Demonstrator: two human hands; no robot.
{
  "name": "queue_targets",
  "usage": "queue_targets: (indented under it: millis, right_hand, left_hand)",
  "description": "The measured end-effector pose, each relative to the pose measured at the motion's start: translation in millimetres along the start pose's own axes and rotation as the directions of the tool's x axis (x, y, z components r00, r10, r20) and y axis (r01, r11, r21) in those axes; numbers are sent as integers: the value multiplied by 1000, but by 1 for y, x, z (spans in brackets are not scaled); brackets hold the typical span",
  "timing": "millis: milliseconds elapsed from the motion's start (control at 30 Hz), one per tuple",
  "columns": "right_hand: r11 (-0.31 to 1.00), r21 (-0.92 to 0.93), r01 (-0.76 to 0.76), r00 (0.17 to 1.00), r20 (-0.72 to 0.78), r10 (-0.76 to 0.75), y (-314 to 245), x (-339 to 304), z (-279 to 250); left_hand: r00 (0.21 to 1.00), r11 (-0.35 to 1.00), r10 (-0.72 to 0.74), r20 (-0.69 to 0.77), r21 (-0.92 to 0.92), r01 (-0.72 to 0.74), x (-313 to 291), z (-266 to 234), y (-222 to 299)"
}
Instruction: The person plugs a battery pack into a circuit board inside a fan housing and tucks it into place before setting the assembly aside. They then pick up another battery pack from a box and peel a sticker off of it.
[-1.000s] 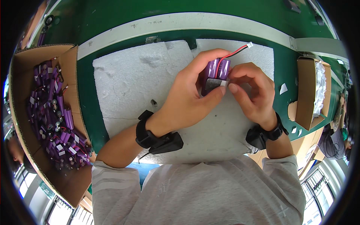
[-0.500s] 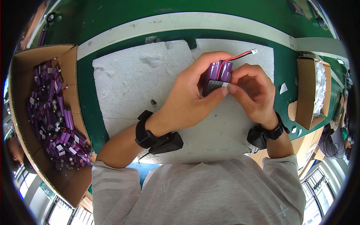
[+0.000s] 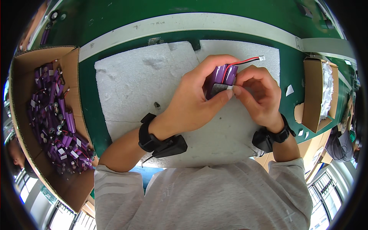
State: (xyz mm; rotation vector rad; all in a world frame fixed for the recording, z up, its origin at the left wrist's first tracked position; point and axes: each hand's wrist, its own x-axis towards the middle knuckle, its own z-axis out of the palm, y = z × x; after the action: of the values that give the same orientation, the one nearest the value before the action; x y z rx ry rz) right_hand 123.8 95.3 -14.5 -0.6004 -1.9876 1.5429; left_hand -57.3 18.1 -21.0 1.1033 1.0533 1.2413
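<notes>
A purple battery pack (image 3: 229, 74) of side-by-side cylindrical cells is held above the white foam board, with my left hand (image 3: 197, 94) closed round its left side and the thumb across its near end. Dark grey material (image 3: 218, 88) covers that near end, and a small pale strip (image 3: 230, 87) shows at its right corner. There the thumb and index finger of my right hand (image 3: 260, 92) pinch, close to my left thumb tip. Red and black wires (image 3: 243, 61) run off the pack's far end to a white connector (image 3: 262, 58). My fingers hide the pack's underside.
The foam board (image 3: 134, 88) lies on a green table (image 3: 87, 92). At the left stands a cardboard box (image 3: 69, 188) of purple battery packs. A smaller box (image 3: 311, 96) at the right holds white paper pieces, with a loose white scrap (image 3: 289, 90) beside it. A pale rail (image 3: 184, 22) crosses behind.
The pack has tipped slightly in my fingers, and its wires and connector have swung a little down and to the right. Both hands stay nearly in place.
</notes>
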Motion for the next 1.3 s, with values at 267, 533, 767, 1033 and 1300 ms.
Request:
queue_targets:
  millis: [267,533,767,1033,1300]
  right_hand:
    - [999,-41,17,1000,11,-16,1,0,-2]
    - [965,-216,151,987,-17,-159,1,3,-2]
    - [868,-410,279,949,-18,-313,-5,7,-1]
    - [761,-511,401,904,85,-419,-6,8,-1]
    - [762,-520,386,906,60,-418,-6,5,2]
  left_hand:
    - [1000,1000,7,12,-13,-7,0,-1,-1]
    - [990,992,120,-69,-38,-123,3,8,-7]
    - [997,997,20,71,70,-25,0,0,1]
    - [997,985,25,73,170,-37,0,2,6]
    - [996,983,24,84,177,-38,0,1,6]
